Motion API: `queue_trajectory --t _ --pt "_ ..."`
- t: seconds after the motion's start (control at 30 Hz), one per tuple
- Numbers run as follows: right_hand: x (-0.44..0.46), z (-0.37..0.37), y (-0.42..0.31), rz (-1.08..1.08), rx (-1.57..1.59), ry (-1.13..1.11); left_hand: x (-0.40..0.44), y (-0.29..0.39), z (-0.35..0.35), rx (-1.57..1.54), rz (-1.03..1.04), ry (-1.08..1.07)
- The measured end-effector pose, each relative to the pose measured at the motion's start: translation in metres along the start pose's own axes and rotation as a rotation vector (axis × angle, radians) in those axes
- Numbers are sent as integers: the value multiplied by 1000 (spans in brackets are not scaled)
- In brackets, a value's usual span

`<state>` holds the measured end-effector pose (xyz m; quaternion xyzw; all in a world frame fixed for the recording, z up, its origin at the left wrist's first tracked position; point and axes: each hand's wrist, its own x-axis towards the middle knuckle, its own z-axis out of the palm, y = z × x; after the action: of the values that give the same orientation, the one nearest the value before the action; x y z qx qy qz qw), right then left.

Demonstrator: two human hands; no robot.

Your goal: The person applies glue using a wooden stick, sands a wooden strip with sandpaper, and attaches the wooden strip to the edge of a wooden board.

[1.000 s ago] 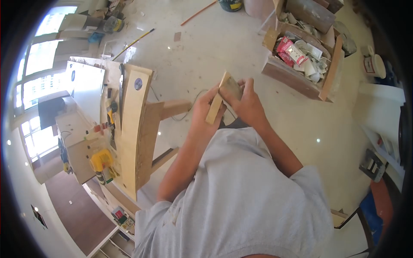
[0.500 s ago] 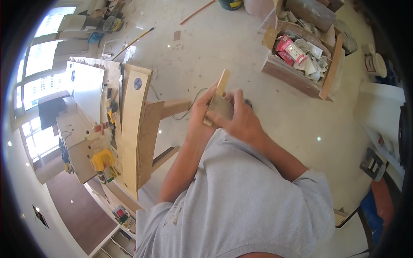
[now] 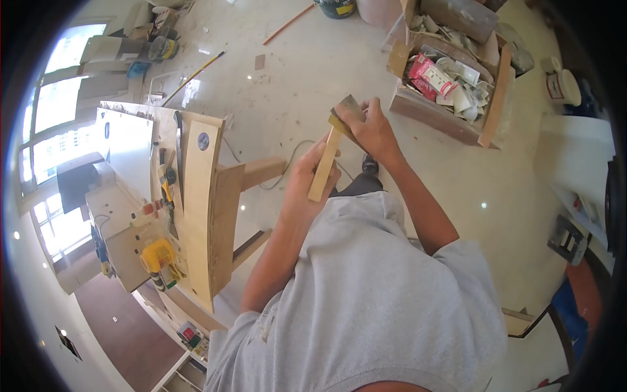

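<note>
Strip of pale wood (image 3: 324,162) between the two hands, in front of the grey shirt (image 3: 392,287) and above the floor (image 3: 294,85), slanting with top end away from the body and slightly to the right. Around its lower half, left hand (image 3: 304,175) in a wrapped grip: thumb along the near left side, fingers (image 3: 335,175) curled round from beneath to the right side, closed on the wood with no visible gap. Beyond this grip, lower end of the strip sticking out towards the shirt. Left forearm reaching forward from the sleeve and leaning inward, wrist near enough in line with it. Farther out and to the right, right hand (image 3: 380,134) in a pinch, closed on a flat grey-brown block (image 3: 347,108): thumb laid over the broad face, index finger bent above, remaining fingers tucked beneath and mostly hidden. Block tilted, set against the top end of the strip, apparently touching there. Right forearm angled forward and inward from the other sleeve, elbow bent and held out from the body. Below and between the arms, one dark shoe (image 3: 370,165). Well to the left, worktop (image 3: 201,196) with a yellow tool (image 3: 157,255); to the upper right, box (image 3: 434,116) of debris.
</note>
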<state>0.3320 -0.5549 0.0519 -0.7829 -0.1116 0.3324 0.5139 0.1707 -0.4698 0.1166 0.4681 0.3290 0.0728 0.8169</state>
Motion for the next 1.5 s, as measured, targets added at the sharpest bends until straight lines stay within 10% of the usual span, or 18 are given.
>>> queue_trajectory --t 0.17,0.3,0.7,0.87,0.9,0.97,1.2,1.4,1.5 --pt "-28 1 -13 -120 -94 -113 11 -5 -21 -370 -147 -41" --pt "84 9 98 -267 -408 334 -1 2 -19 -340 -290 169" --pt "80 -34 150 -166 -667 -162 -73 -120 -248 -762 -108 568" --pt "110 58 125 -191 -638 -283 -180 -250 -357 329 -386 1229" --pt "113 83 113 -250 -561 -341 -208 -290 -377 826 -487 1259" --pt "107 145 80 -310 -423 -495 -263 -291 -375 593 -1026 916" --pt "34 352 -58 -218 -181 -1012 -269 -351 -357 649 -666 1122" --pt "-6 494 -103 -138 -11 -1210 -198 -256 -394 246 -459 1422" --pt "16 534 -60 -986 -606 -805 -187 -242 -426 241 -230 1446"
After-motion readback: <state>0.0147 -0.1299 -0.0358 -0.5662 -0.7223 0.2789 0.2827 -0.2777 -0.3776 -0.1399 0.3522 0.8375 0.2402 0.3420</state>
